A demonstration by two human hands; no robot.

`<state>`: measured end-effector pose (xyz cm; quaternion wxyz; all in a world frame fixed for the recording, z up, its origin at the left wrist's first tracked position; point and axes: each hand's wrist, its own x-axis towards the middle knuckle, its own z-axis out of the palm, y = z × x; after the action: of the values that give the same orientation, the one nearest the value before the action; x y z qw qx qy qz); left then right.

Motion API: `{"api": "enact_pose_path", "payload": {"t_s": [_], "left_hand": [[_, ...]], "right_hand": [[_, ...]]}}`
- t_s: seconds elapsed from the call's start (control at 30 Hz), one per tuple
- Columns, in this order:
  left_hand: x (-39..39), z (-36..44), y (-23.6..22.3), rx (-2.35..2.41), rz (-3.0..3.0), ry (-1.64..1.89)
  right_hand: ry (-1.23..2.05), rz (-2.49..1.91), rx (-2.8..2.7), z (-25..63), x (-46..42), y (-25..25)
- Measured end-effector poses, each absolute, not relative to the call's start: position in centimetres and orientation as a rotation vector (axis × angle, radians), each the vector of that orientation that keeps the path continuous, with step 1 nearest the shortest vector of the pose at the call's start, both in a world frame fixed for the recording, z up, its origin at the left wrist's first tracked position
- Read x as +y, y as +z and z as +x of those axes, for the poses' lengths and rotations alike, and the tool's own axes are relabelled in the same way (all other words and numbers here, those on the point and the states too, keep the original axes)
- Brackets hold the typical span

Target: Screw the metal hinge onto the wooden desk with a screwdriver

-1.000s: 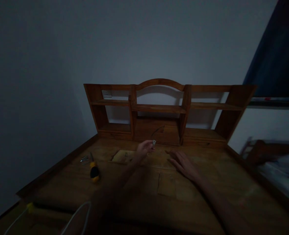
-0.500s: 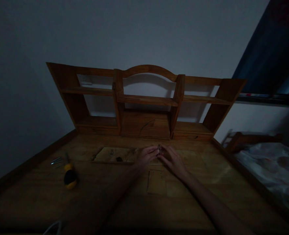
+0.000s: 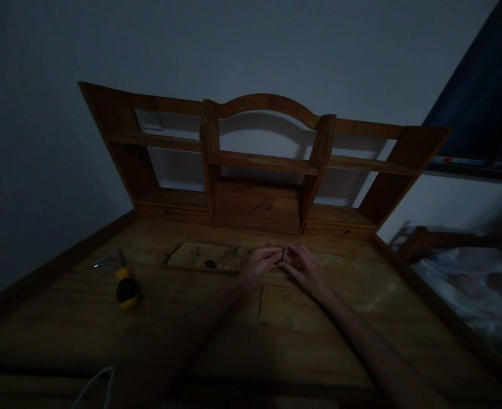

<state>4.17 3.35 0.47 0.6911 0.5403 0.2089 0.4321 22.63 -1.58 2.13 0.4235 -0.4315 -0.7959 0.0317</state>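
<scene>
Close together over the middle of the wooden desk (image 3: 183,318), my two hands meet at a small thin piece (image 3: 284,254), held upright; it is too dark to tell its kind. My left hand (image 3: 259,264) pinches it from the left side. From the right, the fingertips of my right hand (image 3: 308,270) close on the same piece. Under and beside the hands lies a pale rough strip (image 3: 208,257) in the desk top, with a dark spot on it. A yellow and black screwdriver (image 3: 126,289) rests off to the left, apart from both hands.
Several small shiny metal pieces (image 3: 103,262) lie beside the screwdriver. A wooden shelf unit (image 3: 259,162) stands along the back of the desk. A white cord (image 3: 106,375) loops at the front left. Plastic-covered things (image 3: 468,284) sit beyond the right edge.
The view has shifted, so the desk and shelf sit higher in the picture. The small piece between my fingers now shows as a thin upright edge. Both hands stay together.
</scene>
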Motion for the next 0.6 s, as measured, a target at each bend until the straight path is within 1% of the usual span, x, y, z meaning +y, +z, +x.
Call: {"api": "enact_pose_path", "payload": {"t_s": [0.3, 0.6], "left_hand": [[2.4, 4.0, 1.3, 0.509, 1.312, 0.965], [2.0, 4.0, 2.3, 0.565, 1.359, 1.041]], "right_hand": [[0.048, -1.08, -1.973, 23.1, -1.4, 2.1], [-0.005, -1.083, -2.02, 23.0, -1.9, 2.7]]}}
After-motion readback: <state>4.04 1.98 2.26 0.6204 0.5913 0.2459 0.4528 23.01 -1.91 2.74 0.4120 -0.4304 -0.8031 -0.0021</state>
